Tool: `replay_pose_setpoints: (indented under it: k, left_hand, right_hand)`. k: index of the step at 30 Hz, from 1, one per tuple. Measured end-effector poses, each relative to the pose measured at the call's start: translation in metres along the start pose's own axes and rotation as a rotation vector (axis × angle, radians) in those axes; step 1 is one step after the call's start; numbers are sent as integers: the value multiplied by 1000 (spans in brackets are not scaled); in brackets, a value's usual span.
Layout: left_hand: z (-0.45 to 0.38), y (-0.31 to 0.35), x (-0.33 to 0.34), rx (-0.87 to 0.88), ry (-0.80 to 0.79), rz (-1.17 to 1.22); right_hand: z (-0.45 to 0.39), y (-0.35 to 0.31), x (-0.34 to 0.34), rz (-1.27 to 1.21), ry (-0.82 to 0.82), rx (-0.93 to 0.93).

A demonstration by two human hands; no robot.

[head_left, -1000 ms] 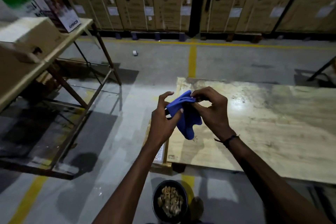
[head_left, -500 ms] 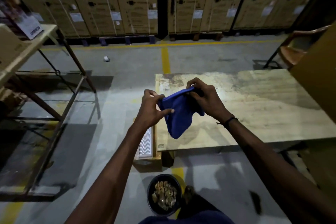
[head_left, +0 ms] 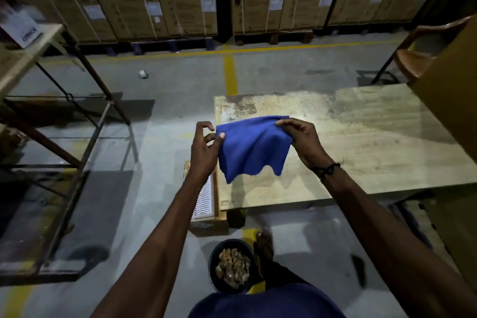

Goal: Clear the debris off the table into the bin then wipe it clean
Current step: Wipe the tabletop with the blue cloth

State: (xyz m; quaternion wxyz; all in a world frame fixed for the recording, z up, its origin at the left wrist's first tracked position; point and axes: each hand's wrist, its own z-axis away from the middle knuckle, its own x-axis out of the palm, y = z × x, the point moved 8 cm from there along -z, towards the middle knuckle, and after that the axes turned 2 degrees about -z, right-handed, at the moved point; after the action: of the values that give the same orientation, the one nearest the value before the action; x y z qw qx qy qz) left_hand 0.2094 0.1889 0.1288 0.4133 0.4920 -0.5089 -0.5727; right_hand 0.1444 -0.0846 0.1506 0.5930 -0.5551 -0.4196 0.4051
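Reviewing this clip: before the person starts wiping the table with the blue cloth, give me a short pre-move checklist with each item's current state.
1. Debris is in the bin: ok, it holds brownish scraps.
2. Table free of loose debris: ok as far as visible; only stains show, and the far right is hidden by a box.
3. Blue cloth is opened out: ok, it hangs spread between both hands.
4. Right hand grip: ok, pinching the cloth's top edge.
5. Left hand grip: ok, thumb on the cloth's left edge.
6. Cloth is damp or dry: cannot tell.
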Motion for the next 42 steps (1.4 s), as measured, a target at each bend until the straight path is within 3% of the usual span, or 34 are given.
replay_pose_setpoints:
  k: [4,8,14,22,25,28,33,36,39,42]
  left_hand:
    - [-21,-16,15,-5,-29,-112]
    - [-45,-43,29,-40,-160,-120]
    - [-78,-112,55,-166,-382,-305]
    - [-77,-205,86,-246,-519,-508]
    - [-74,-229,88,-218,-504,-582]
    - [-66,-241,82,-213,-445,-640]
    - [-51,-243,72,-122,-378,-727]
    - [-42,-237,67,-85,-264,-801]
    - [-31,-238,68,-10,-227,-856]
    - [-18,-258,62,-95,-152,-745]
  right_hand:
    - [-28,27,-1,-68,-111,132]
    - [-55,47,0,186,-298,104]
    - [-97,118,-14,309,-513,370]
    - [-109,241,-28,445,-509,579]
    - [-110,265,-29,580,-484,539]
    - [-111,275,-28,747,-452,359]
    - [-94,243,-16,919,-202,177]
    - [-84,244,22,996,-264,16]
    - [-71,268,60,1066,-339,37]
    - [-55,296,82,1097,-301,57]
